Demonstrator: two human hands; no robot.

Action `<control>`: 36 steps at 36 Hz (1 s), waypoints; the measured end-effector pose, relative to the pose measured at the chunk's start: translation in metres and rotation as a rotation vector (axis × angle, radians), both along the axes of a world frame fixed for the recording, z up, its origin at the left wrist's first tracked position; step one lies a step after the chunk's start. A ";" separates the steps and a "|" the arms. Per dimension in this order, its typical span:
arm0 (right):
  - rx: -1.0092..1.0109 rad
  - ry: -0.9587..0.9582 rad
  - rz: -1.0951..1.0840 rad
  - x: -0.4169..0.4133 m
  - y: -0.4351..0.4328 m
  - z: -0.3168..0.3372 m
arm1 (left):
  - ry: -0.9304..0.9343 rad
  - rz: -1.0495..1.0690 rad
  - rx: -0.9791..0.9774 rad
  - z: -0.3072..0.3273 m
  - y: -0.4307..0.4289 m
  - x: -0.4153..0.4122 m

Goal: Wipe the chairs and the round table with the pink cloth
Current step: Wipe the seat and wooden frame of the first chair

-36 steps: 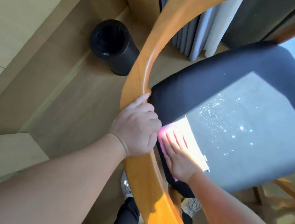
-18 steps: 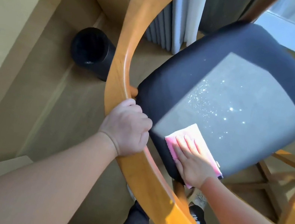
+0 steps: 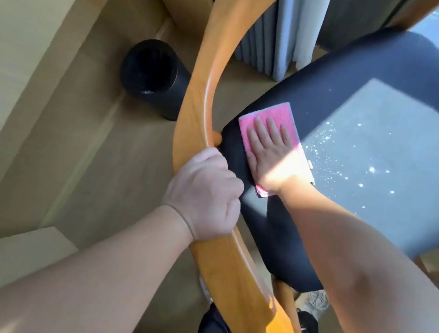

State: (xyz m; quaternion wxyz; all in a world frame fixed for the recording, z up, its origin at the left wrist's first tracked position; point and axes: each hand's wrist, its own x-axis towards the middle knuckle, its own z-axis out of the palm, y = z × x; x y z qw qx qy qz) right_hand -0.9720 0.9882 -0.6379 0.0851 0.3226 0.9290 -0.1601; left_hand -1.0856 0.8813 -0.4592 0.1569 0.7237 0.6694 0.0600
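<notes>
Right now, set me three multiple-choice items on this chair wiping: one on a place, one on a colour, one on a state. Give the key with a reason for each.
1. Where does the pink cloth lie?
A. On the dark seat cushion, near its edge
B. In a bucket
C. On a shelf

2. What colour is the chair's curved wooden rail?
A. White
B. Orange-brown
C. Black

3. What is the left hand doing?
A. Lying flat on the seat
B. Gripping the rail
C. Hanging free

Key:
1 A: the right hand presses the cloth flat on the cushion.
2 B: the rail shows glossy orange-brown wood.
3 B: its fingers are curled round the rail.
</notes>
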 end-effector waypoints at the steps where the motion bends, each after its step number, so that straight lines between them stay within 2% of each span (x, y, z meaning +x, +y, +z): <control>1: -0.003 0.017 -0.014 -0.011 0.008 0.001 | -0.001 0.018 0.009 -0.001 0.000 0.000; 7: 0.015 -0.015 -0.051 -0.054 0.037 0.000 | -0.001 0.028 0.040 -0.004 -0.001 -0.003; 16: -0.008 0.033 -0.080 -0.013 0.016 -0.001 | 0.062 -0.068 0.027 -0.005 0.000 -0.004; 21: -0.078 -0.177 -0.023 0.038 -0.008 0.000 | 0.221 -0.237 -0.083 -0.004 0.010 -0.005; 23: -0.039 -0.236 -0.010 0.062 -0.026 0.001 | 0.249 -0.298 -0.127 -0.002 0.016 -0.004; 25: 0.027 -0.276 -0.073 0.082 -0.046 0.008 | 0.269 -0.345 -0.180 0.000 0.022 -0.003; 27: 0.000 -0.240 -0.186 0.103 -0.062 0.010 | 0.294 -0.380 -0.225 0.002 0.025 -0.001; 32: -0.028 -0.324 -0.188 0.145 -0.095 0.009 | 0.310 -0.355 -0.285 0.001 0.033 0.001; 36: -0.010 -0.174 -0.397 0.175 -0.121 0.015 | 0.288 -0.364 -0.281 0.001 0.035 -0.001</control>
